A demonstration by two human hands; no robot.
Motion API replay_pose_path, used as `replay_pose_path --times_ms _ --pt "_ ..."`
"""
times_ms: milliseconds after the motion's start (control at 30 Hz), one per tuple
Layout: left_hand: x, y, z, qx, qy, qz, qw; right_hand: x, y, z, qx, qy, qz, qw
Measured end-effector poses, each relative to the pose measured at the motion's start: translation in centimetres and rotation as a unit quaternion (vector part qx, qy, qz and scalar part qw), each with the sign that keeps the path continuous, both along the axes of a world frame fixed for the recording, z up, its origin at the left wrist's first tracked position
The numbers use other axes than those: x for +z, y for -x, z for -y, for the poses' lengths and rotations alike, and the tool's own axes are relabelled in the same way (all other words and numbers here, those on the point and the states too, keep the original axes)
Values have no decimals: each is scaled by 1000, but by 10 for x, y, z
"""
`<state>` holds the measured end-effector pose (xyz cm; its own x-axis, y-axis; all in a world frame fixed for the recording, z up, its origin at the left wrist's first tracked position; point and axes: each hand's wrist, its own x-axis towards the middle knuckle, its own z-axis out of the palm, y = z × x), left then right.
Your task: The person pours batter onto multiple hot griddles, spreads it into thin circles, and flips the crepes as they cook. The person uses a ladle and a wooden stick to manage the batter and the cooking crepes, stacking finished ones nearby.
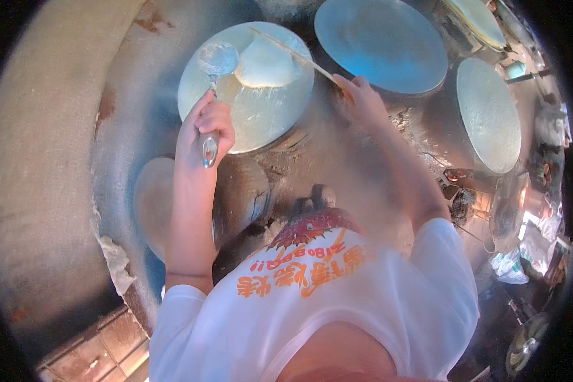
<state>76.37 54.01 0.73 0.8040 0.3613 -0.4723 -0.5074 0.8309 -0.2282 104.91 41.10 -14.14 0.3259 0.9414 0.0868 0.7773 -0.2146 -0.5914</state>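
Observation:
My left hand [214, 122] is closed around the handle of a metal ladle [218, 58], whose bowl is over the left part of a round pan or griddle [262, 122]. A pale, whitish patch [267, 62], perhaps batter or liquid, lies on that round surface. In my right hand [363, 98] is a thin stick [291, 52], slanting up and left across the patch to near the far rim. Whether its tip touches the surface cannot be told.
A large blue-tinted round lid or griddle [382, 45] stands beyond my right hand. Another pale round one [489, 114] is farther right, and one [155, 205] lies beside my left forearm. Glowing embers [453, 175] show at right. Plastic bags [510, 267] lie lower right.

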Motion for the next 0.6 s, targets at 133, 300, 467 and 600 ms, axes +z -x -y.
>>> replay_pose_path --times_ms 133,300,467,600 --pt "-6 -13 -2 15 -72 -39 997 -8 3 1 78 -50 -17 996" --pt "-27 -23 -12 29 -114 -41 992 -8 31 44 -77 49 -176 980" --pt "-72 -54 68 95 -196 -234 948 -63 128 51 -123 -78 -454 879" --pt "-83 -53 93 117 -24 165 979 -15 131 24 -38 -40 -363 930"
